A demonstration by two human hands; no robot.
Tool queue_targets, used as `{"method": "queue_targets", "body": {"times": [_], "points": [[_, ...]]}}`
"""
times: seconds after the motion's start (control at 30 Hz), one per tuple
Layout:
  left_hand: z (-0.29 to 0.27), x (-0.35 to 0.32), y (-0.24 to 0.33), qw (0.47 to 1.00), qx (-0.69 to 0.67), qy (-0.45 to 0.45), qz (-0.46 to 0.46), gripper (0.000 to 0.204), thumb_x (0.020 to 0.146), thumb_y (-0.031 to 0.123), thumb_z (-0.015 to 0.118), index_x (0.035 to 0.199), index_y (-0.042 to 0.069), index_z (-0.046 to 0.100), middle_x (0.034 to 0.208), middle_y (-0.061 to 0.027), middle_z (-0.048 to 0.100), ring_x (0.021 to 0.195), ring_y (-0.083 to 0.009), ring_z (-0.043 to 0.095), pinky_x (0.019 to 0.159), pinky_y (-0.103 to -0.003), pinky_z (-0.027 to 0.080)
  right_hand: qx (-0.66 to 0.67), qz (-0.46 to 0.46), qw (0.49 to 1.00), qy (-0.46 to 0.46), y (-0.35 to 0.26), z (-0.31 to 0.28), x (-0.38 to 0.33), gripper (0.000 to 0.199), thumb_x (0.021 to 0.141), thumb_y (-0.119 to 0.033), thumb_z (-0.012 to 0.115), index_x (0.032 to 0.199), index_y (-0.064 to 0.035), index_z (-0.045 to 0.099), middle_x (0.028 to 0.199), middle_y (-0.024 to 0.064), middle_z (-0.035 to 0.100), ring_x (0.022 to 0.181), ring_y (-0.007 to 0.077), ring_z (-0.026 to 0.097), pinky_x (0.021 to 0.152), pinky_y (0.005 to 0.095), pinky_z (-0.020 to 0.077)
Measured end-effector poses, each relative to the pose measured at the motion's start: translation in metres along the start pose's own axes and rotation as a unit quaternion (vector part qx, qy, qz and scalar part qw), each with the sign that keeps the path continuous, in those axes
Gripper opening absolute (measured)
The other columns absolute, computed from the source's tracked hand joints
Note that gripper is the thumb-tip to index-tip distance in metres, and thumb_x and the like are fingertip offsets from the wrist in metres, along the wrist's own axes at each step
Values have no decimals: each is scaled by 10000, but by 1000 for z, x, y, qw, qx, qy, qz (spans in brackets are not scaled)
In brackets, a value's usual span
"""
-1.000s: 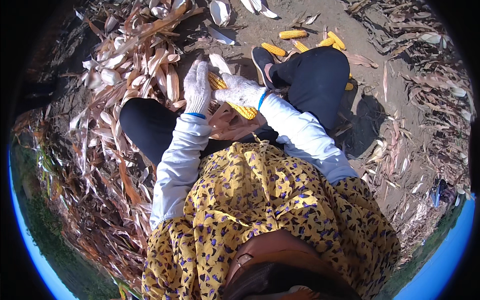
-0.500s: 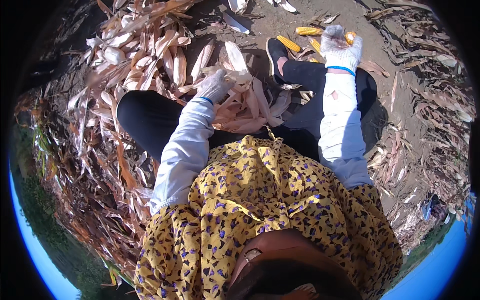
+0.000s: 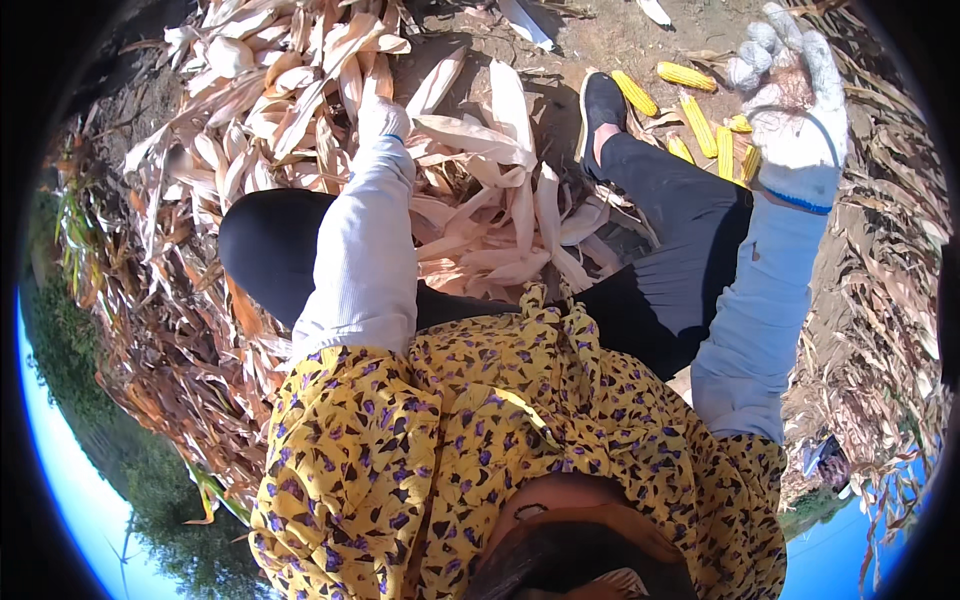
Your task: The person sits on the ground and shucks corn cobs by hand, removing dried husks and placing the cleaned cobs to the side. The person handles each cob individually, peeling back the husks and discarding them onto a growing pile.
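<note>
Between legs (image 3: 655,230), husks (image 3: 527,215), cobs (image 3: 699,126) beside right hand (image 3: 797,115)

Dry corn husks (image 3: 500,215), yellow cobs (image 3: 686,76) on bare soil (image 3: 700,25), trees (image 3: 180,520) and open sky (image 3: 840,545) show an outdoor farm setting.

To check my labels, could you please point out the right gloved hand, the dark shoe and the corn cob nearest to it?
Right gloved hand (image 3: 793,114), head view: middle of the palm.
Dark shoe (image 3: 603,101), head view: middle of the upper.
Corn cob (image 3: 635,93) nearest to it, head view: middle of its length.
</note>
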State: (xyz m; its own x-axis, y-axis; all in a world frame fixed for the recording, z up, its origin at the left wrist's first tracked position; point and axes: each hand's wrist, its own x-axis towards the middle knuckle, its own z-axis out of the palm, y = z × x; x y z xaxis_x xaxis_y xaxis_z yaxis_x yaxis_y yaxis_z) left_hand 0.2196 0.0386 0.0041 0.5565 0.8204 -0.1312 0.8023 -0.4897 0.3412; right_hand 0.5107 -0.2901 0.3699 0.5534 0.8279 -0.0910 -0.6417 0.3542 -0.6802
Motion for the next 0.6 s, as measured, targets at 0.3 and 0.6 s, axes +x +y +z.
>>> {"method": "queue_targets", "body": {"times": [0.3, 0.6], "points": [[49, 5, -3, 971, 87, -222, 30, 662, 688, 355, 816, 1187, 5, 557, 1042, -207, 679, 1006, -337, 661, 901, -420, 499, -107, 4, 988, 114, 7, 34, -16, 504, 1018, -356, 436, 1324, 38, 501, 883, 183, 626, 794, 301, 619, 716, 414, 530], [18, -3, 27, 946, -28, -317, -70, 659, 701, 343, 821, 1169, -27, 539, 1041, -216, 664, 974, -312, 657, 869, -398, 502, -207, -4, 976, 66, 26, 33, 1, 493, 1012, -281, 474, 1361, 67, 464, 1019, 156, 614, 787, 205, 622, 636, 323, 527]]}}
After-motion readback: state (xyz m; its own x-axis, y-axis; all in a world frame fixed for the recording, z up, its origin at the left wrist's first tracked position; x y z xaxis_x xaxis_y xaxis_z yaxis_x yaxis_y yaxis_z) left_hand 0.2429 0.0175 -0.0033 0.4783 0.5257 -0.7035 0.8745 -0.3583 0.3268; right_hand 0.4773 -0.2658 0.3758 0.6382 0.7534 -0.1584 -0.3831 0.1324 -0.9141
